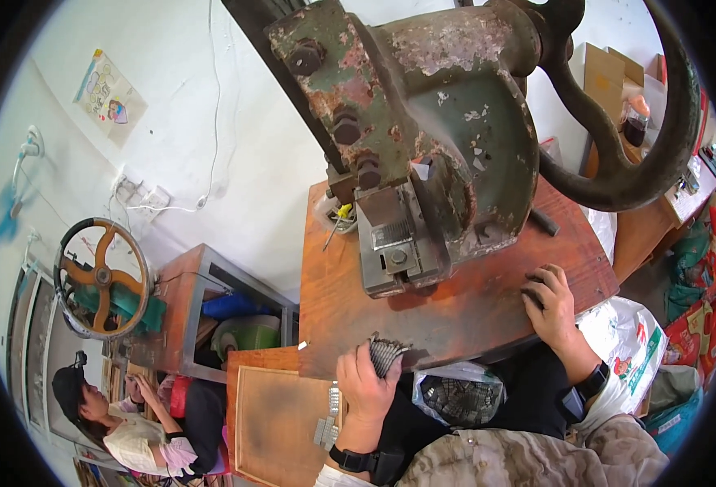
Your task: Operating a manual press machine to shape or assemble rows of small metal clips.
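Note:
My left hand (366, 383) is closed around a stack of thin, dark grey ridged metal pieces (386, 355) at the front edge of the wooden bench (447, 325). Loosely bent and slightly apart, the fingers of my right hand (551, 307) rest on the bench's right part with nothing visible in them. Beyond both hands stands a heavy, worn green hand press (480, 122). Under its ram a ridged metal block (392, 234) sits in the bolted die base (398, 264). In my lap, below the bench edge, an open plastic bag (494, 395) holds many similar dark pieces.
A wooden tray (273, 422) at lower left carries small ridged strips (325, 432). The press's big curved handwheel (618, 183) overhangs the right side. A yellow-handled screwdriver (343, 213) lies beside the press. White bags (626, 341) stand at right. Another person (143, 430) sits at far left.

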`<act>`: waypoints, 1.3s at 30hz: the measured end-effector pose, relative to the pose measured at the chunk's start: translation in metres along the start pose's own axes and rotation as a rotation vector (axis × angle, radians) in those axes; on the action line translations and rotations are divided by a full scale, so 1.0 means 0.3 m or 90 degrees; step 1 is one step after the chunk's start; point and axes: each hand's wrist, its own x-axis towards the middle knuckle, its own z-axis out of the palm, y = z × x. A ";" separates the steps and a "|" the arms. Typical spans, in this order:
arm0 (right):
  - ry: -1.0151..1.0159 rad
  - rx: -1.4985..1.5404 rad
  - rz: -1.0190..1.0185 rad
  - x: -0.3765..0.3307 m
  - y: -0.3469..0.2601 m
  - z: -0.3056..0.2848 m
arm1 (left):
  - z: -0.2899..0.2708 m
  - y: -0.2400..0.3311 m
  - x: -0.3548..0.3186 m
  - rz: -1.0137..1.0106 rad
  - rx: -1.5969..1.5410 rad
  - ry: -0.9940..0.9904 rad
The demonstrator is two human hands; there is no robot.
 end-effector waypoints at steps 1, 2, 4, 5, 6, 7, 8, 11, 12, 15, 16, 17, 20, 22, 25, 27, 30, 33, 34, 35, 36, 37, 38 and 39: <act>0.008 -0.008 -0.006 0.002 0.002 -0.002 | 0.007 0.010 -0.038 -0.003 -0.002 -0.004; 0.012 -0.015 -0.011 0.002 0.005 -0.001 | 0.019 0.020 -0.096 -0.202 -0.270 -0.020; 0.011 -0.030 -0.011 0.006 0.019 0.006 | -0.031 0.070 -0.115 -0.678 -0.805 -0.181; 0.017 -0.034 -0.020 0.006 0.016 0.015 | -0.023 0.060 -0.155 -0.816 -1.053 -0.251; 0.018 -0.030 -0.018 0.002 0.010 0.019 | 0.000 0.055 -0.205 -0.927 -1.183 -0.264; 0.007 -0.032 -0.015 0.004 0.008 0.023 | 0.028 0.053 -0.240 -1.035 -1.315 -0.270; 0.007 -0.035 -0.018 0.006 0.007 0.026 | 0.048 0.058 -0.270 -1.034 -1.349 -0.277; 0.004 -0.043 -0.019 0.007 0.008 0.025 | 0.082 0.073 -0.306 -0.994 -1.462 -0.321; 0.002 -0.044 -0.018 0.006 0.009 0.025 | 0.078 0.089 -0.304 -1.027 -1.349 -0.333; -0.004 -0.046 -0.017 0.001 0.008 0.023 | 0.075 0.097 -0.328 -1.022 -1.353 -0.355; -0.003 -0.047 -0.016 -0.002 0.006 0.024 | 0.071 0.099 -0.333 -1.024 -1.353 -0.356; -0.004 -0.047 -0.014 -0.003 0.006 0.023 | 0.064 0.102 -0.334 -1.021 -1.355 -0.369; -0.010 -0.051 -0.017 -0.002 0.003 0.017 | 0.058 0.104 -0.343 -1.016 -1.368 -0.379; -0.009 -0.052 -0.014 -0.003 0.001 0.015 | 0.055 0.104 -0.345 -1.014 -1.379 -0.377; -0.007 -0.053 -0.014 -0.006 0.004 0.018 | 0.049 0.101 -0.341 -1.003 -1.390 -0.386; -0.003 -0.055 -0.015 -0.004 0.008 0.025 | 0.049 0.101 -0.337 -1.023 -1.345 -0.391; -0.002 -0.056 -0.017 -0.002 0.008 0.024 | 0.065 0.101 -0.346 -1.067 -1.256 -0.386; -0.003 -0.050 -0.018 0.001 0.004 0.027 | 0.074 0.101 -0.361 -1.110 -1.175 -0.399; -0.004 -0.048 -0.020 0.002 0.003 0.027 | 0.075 0.100 -0.366 -1.110 -1.175 -0.400; -0.004 -0.048 -0.019 0.002 0.002 0.027 | 0.075 0.098 -0.372 -1.108 -1.211 -0.402; -0.005 -0.051 -0.020 0.001 0.002 0.027 | 0.075 0.095 -0.376 -1.105 -1.246 -0.403; -0.007 -0.054 -0.020 0.002 0.002 0.026 | 0.076 0.091 -0.377 -1.105 -1.246 -0.403; -0.007 -0.054 -0.020 0.002 0.001 0.024 | 0.076 0.083 -0.378 -1.044 -1.324 -0.433; -0.006 -0.053 -0.020 0.002 0.002 0.022 | 0.076 0.079 -0.379 -0.980 -1.400 -0.463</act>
